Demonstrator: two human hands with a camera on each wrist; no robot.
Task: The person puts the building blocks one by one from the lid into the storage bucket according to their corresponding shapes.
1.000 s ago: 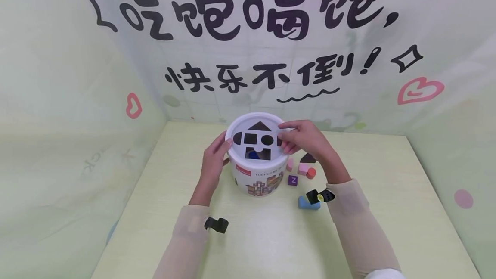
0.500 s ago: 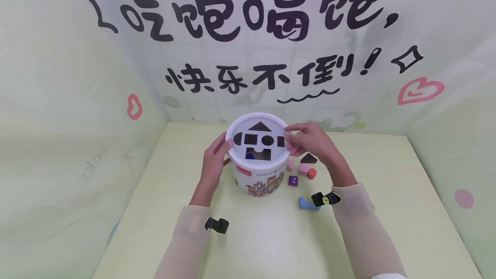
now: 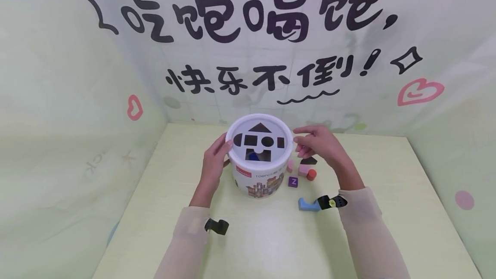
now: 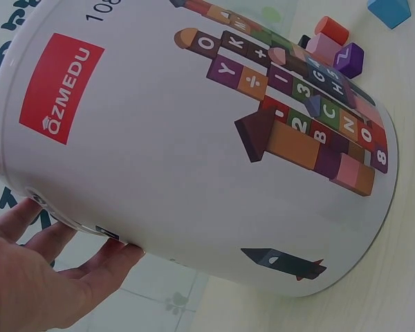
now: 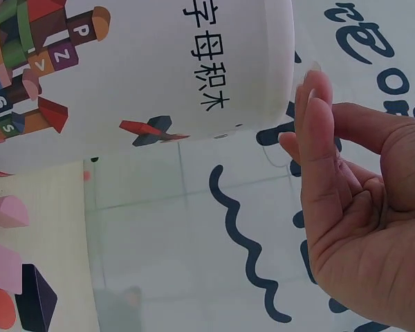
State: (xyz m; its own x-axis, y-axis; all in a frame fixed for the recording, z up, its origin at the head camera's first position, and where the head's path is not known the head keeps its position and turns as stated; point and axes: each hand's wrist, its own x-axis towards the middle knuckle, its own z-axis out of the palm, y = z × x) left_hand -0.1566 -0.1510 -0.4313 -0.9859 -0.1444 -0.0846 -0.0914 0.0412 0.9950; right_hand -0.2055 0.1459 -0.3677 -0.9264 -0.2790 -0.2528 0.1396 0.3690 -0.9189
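Note:
A white bucket (image 3: 253,175) printed with toy-block pictures stands upright on the table, topped by a white lid (image 3: 242,126) with shaped cutouts. My left hand (image 3: 212,160) holds its left side, thumb on the rim and fingers against the wall. In the left wrist view that hand (image 4: 55,283) shows its fingertips on the bucket's side. Just off the right rim is my right hand (image 3: 323,144), with nothing visible between its fingers and thumb. The right wrist view has the hand (image 5: 360,200) close beside the rim. Something blue (image 3: 253,156) shows through the front cutout.
Right of the bucket lie a purple cube (image 3: 293,182) marked Z, a pink block (image 3: 304,169), an orange-red cylinder (image 3: 311,175) and a dark triangular block (image 3: 308,160). A blue block (image 3: 308,205) sits nearer, partly behind the right wrist camera. A printed wall sheet (image 3: 232,111) rises behind the table.
My right hand has drawn away rightward from the lid, uncovering its right-hand rectangular cutout. The left hand stays on the bucket's rim.

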